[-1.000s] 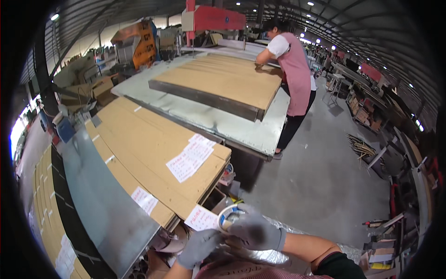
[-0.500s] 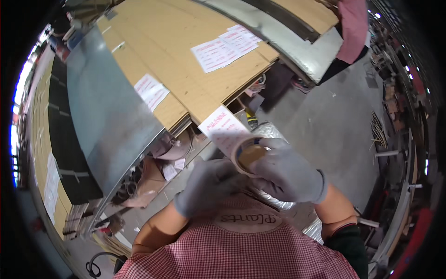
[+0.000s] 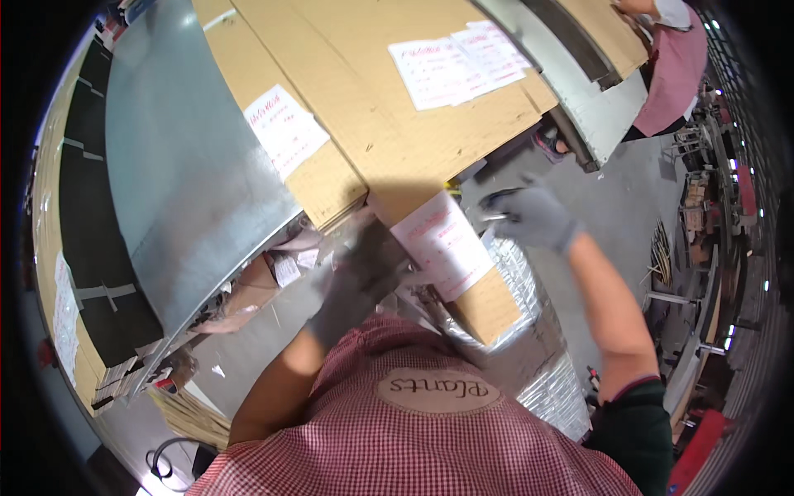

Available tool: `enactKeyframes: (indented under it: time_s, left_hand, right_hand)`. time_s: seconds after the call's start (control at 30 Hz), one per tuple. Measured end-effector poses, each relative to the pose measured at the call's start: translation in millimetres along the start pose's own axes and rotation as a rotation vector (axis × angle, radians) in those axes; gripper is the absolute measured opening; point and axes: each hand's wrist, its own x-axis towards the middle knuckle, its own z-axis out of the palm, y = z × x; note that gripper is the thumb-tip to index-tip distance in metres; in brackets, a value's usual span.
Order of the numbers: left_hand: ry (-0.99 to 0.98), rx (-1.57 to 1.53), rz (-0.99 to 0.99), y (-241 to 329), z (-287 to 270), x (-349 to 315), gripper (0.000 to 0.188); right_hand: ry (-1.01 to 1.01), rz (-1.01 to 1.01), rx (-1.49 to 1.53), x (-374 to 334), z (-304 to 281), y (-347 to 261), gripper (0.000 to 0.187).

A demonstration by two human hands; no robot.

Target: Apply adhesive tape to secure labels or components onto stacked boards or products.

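Note:
A narrow cardboard strip (image 3: 488, 312) juts toward me from the far cardboard stack, carrying a white paper sheet with red print (image 3: 442, 245). My left hand (image 3: 356, 277), in a grey glove, is at the strip's left edge. Shadow and motion smear its fingers, so I cannot tell whether it grips the edge. Beyond the strip's right side my right hand (image 3: 538, 217), also gloved, is raised with fingers curled. A small dark thing with a light tip shows at its fingertips, too blurred to name.
Large cardboard sheets (image 3: 347, 107) lie ahead, bearing more printed papers (image 3: 285, 131). A grey metal sheet (image 3: 178, 149) spans the left. Silvery wrapped material (image 3: 550, 397) is below the strip. At the far right, another person's pink-clothed arm (image 3: 674, 74) reaches in over a metal panel (image 3: 608, 116).
The tape roll that was in my right hand is out of sight. That hand has moved right and away from me. More of the cardboard strip shows, and the view has shifted.

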Motion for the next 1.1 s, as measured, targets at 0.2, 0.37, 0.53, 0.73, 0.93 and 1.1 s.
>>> enactKeyframes:
  time_s: [0.2, 0.37, 0.53, 0.73, 0.93, 1.1]
  left_hand:
    - [-0.172, -0.847, -0.133, -49, 52, 33, 0.02]
    - [-0.147, -0.633, -0.044, -62, 52, 33, 0.015]
    - [-0.112, -0.705, -0.109, -52, 56, 31, 0.016]
    - [-0.073, -0.674, -0.068, -53, 72, 33, 0.028]
    - [-0.254, -0.907, -0.119, -68, 59, 46, 0.025]
    - [-0.146, -0.659, 0.117, -92, 69, 64, 0.023]
  right_hand:
    - [0.035, -0.353, 0.783, 49, 82, 4, 0.027]
    - [0.349, 0.056, 0.986, -2, 18, -74, 0.039]
    - [0.429, -0.138, 0.068, -16, 31, -126, 0.056]
    - [0.592, -0.163, -0.066, -8, 41, -127, 0.054]
    - [0.6, -0.139, 0.059, -10, 42, -127, 0.055]
    - [0.527, -0.126, -0.015, -12, 42, -126, 0.062]
